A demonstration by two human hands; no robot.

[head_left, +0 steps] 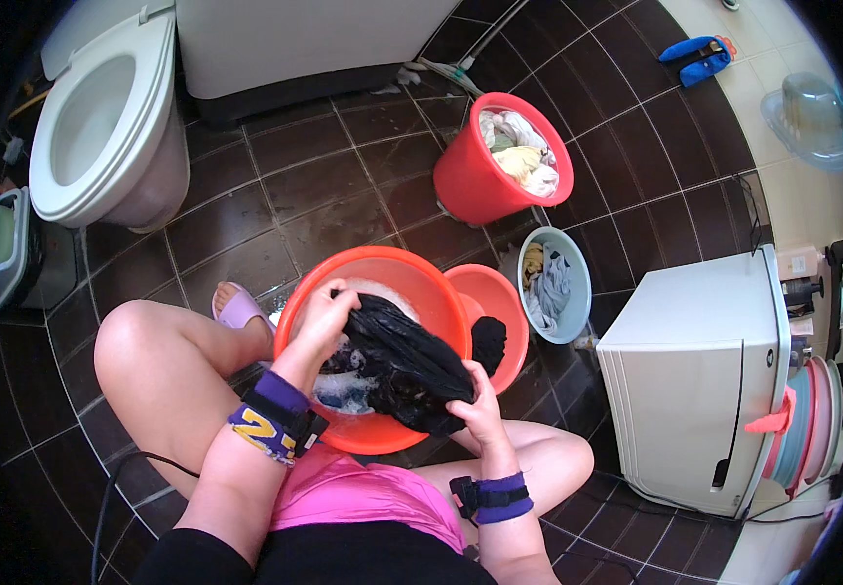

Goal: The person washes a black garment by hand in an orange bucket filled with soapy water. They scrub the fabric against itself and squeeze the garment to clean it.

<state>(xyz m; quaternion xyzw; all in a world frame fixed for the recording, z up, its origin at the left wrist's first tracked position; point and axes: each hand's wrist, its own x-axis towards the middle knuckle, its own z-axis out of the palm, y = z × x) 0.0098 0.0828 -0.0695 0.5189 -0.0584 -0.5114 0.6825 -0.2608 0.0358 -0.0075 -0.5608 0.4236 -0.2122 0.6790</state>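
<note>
A wet black garment (397, 356) is stretched between my two hands over an orange basin (373, 255). My left hand (324, 320) grips its upper left end, fingers closed on the cloth. At the basin's right rim my right hand (478, 405) pinches the other end. Soapy water with white suds (342, 375) shows in the basin under the cloth, and part of the garment hangs down into it. Just to the right, a smaller coral basin (507, 375) holds a bunched black cloth (488, 344).
Beyond stand a tall red bucket (459, 180) of light laundry and a pale blue basin (580, 302) with grey and yellow cloth. A toilet (100, 127) is at the far left, a bin (27, 258) below it. A white cabinet (680, 380) stands right. Dark tiles look wet.
</note>
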